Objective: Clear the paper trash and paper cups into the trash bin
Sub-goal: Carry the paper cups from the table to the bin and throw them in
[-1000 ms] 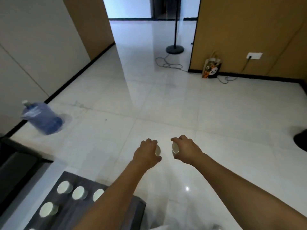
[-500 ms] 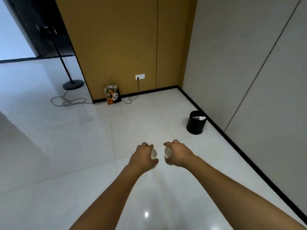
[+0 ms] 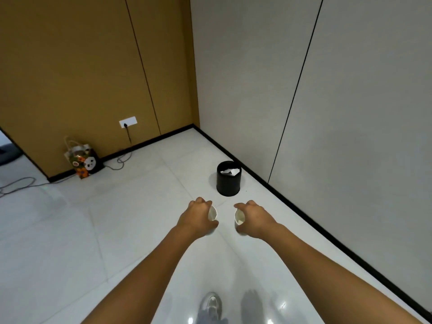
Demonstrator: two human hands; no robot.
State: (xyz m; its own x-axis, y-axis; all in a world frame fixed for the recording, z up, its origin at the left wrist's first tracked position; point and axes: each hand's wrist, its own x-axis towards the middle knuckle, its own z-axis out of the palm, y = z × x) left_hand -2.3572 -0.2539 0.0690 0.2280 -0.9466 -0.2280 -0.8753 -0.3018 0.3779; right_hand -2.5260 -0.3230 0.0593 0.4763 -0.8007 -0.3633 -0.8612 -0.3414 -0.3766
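Note:
My left hand [image 3: 196,218] grips a white paper cup [image 3: 212,214] from above, fingers curled round its rim. My right hand [image 3: 256,218] holds a second white paper cup [image 3: 239,218] the same way. Both cups hang over the white tiled floor, a short way apart. Ahead of the hands stands a small black trash bin [image 3: 228,183], upright near the wall, with crumpled white paper [image 3: 230,171] inside it.
A patterned gift bag [image 3: 83,161] leans against the brown wall at the left, below a wall socket [image 3: 127,122] with a cable trailing over the floor. A grey wall with a black skirting runs along the right. My shoe [image 3: 211,305] shows at the bottom.
The view has swung right from the open floor and dark table with cups to the room's corner. The black bin is now closer and more central. Both hands keep their cups.

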